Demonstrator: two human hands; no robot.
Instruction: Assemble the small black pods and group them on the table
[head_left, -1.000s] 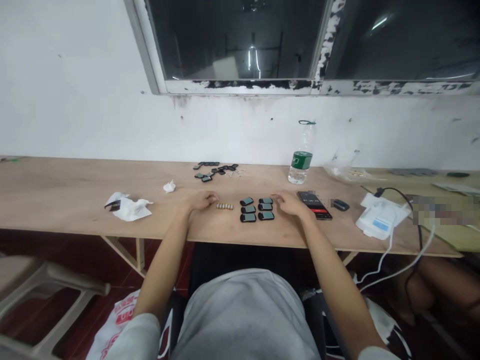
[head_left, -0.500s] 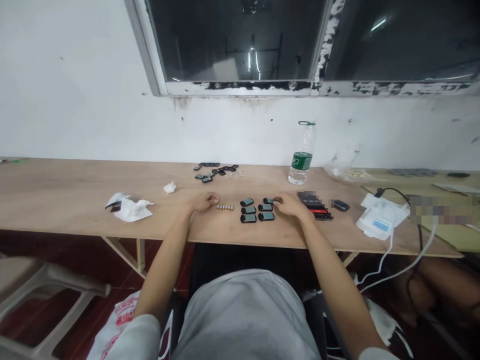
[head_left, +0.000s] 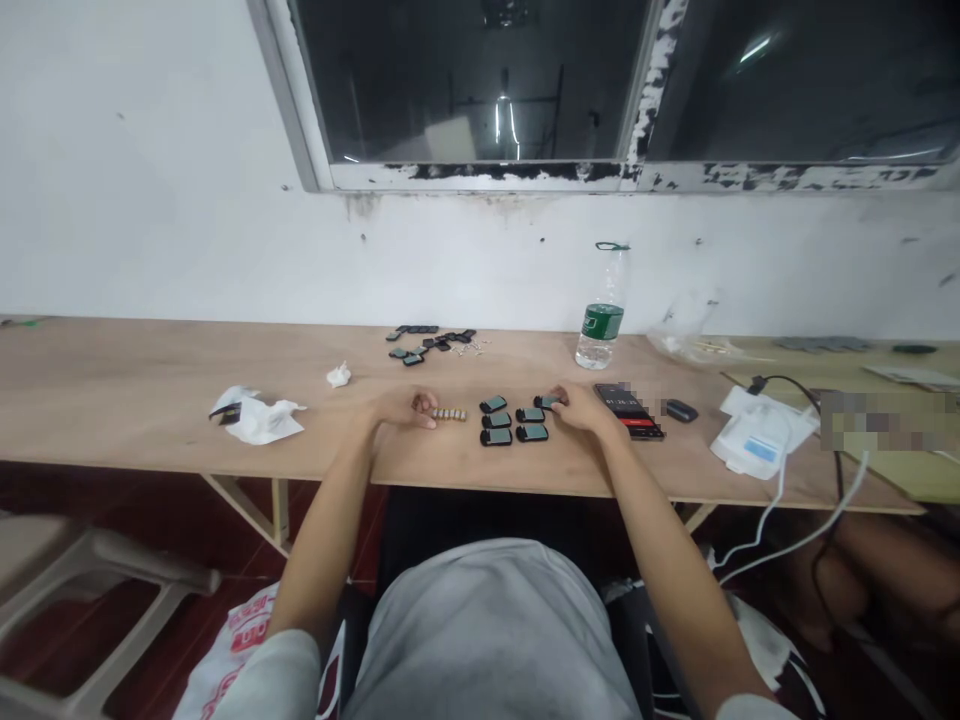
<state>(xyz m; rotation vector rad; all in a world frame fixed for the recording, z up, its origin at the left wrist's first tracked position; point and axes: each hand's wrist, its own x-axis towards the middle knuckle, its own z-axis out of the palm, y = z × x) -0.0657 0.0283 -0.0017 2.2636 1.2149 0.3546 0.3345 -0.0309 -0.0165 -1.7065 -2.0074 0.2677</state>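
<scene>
Grey-faced device [head_left: 546, 402] pinched at right end by right hand [head_left: 583, 408], jutting leftward; left hand [head_left: 405, 406] at left end of cylinder row [head_left: 452, 414], cannot tell whether gripping.

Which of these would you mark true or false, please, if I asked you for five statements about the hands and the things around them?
1. The bottle with the green label stands upright. True.
2. The left hand is touching the bottle. False: it is at the left end of the row of small cylinders.
3. The right hand has its fingers on a small dark piece with a grey face. True.
4. The phone lies face down. False: it lies face up with its screen lit.
5. The small crumpled tissue lies to the right of the right hand. False: it lies to the left of the left hand.
</scene>
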